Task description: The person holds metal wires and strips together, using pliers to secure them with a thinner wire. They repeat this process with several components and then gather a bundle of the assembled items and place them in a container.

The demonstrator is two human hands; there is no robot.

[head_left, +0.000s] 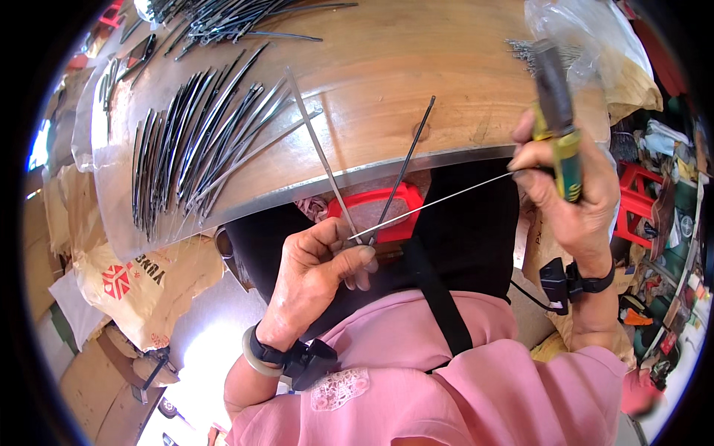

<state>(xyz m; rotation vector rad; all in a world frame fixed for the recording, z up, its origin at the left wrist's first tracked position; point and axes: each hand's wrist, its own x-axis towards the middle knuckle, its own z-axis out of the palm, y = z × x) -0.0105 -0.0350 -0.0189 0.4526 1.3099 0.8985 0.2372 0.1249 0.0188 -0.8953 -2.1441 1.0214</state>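
My left hand (316, 267) is closed in front of my lap, thumb and fingers pinching the lower ends of a grey metal strip (315, 143) and a dark thin rod (407, 160). These two spread upward in a V. A thin pale wire (439, 204) runs from that pinch up to my right hand (576, 201), whose thumb and forefinger are at its far end. In the same right hand I grip pliers (567, 167) with yellow and green handles, their dark jaws pointing up and slightly blurred. How the pieces meet at my left fingertips is too small to tell.
On the wooden table (416, 59), dark metal strips (186, 141) lie fanned at the left, with another pile (223, 18) at the back. Small wires (547, 56) lie beside plastic wrapping at the back right. A red stool (394, 204) shows below the table's edge; another (636, 197) stands right.
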